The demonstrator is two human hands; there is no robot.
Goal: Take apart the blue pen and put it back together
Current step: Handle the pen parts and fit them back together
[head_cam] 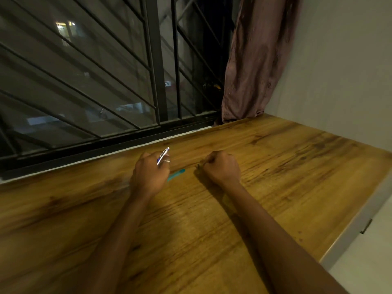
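Note:
My left hand (pixel 149 174) is closed around a blue and silver pen piece (pixel 163 155), whose silver end sticks up past my knuckles toward the window. A teal tube-like part (pixel 176 174) lies on the wooden table (pixel 275 166) just right of that hand, partly hidden under it. My right hand (pixel 220 166) rests as a fist on the table to the right, pinching a small dark piece (pixel 198 165) at its fingertips. The piece is too small to identify.
A barred window (pixel 106 81) runs along the table's far edge. A pink curtain (pixel 254 60) hangs at the far right corner beside a white wall (pixel 339 81). The table's right edge drops to a white cabinet (pixel 364 251).

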